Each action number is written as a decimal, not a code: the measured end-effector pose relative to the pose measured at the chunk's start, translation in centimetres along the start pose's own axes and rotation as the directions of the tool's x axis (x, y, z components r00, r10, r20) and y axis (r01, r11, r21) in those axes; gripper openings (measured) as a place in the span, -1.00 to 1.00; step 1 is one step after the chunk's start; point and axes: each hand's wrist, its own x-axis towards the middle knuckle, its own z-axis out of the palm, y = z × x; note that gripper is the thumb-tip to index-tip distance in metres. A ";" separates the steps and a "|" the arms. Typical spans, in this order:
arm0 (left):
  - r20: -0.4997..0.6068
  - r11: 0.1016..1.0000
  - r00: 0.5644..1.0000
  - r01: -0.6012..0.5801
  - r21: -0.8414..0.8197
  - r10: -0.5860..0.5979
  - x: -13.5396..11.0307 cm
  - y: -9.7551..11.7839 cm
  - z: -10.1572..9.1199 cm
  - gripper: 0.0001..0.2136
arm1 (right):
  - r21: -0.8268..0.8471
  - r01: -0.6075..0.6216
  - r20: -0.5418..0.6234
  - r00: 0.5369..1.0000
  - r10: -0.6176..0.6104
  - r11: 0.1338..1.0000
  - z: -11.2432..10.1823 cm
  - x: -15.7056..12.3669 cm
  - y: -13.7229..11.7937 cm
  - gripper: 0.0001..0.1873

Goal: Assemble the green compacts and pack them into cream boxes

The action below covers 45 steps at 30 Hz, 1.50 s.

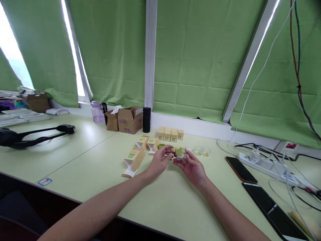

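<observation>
At the centre of the frame, the bare right hand (194, 169) covers part of a small, boxy, clear-and-green object (180, 153), whose details are too small to make out. Whether the fingertips of the bare left hand (160, 160) touch it cannot be told; that hand partly hides a rounded green object (162, 146). Print on the tan cardboard boxes with green labels (167, 134) is too small to read. The left edge cuts off a black, long-armed object (13, 138); the bottom edge crops a flat, black-screened, white-ended device (265, 201) at lower right.
</observation>
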 end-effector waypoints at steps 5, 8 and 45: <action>0.000 0.999 1.000 0.025 -0.026 -0.025 0.0 0.0 0.1 -0.62 | -0.008 -0.017 -0.013 1.000 0.017 1.000 0.0 -0.1 -0.2 -0.55; -0.002 0.998 0.999 0.034 -0.050 -0.034 0.1 -0.3 0.1 -0.57 | -0.014 -0.022 -0.048 0.999 0.022 1.000 0.2 -0.3 -0.5 -0.49; 0.085 0.841 0.996 -0.071 0.536 0.030 0.3 -0.7 -1.3 -0.53 | -0.453 0.145 -0.296 0.906 -0.301 0.880 -1.9 0.6 0.2 -0.55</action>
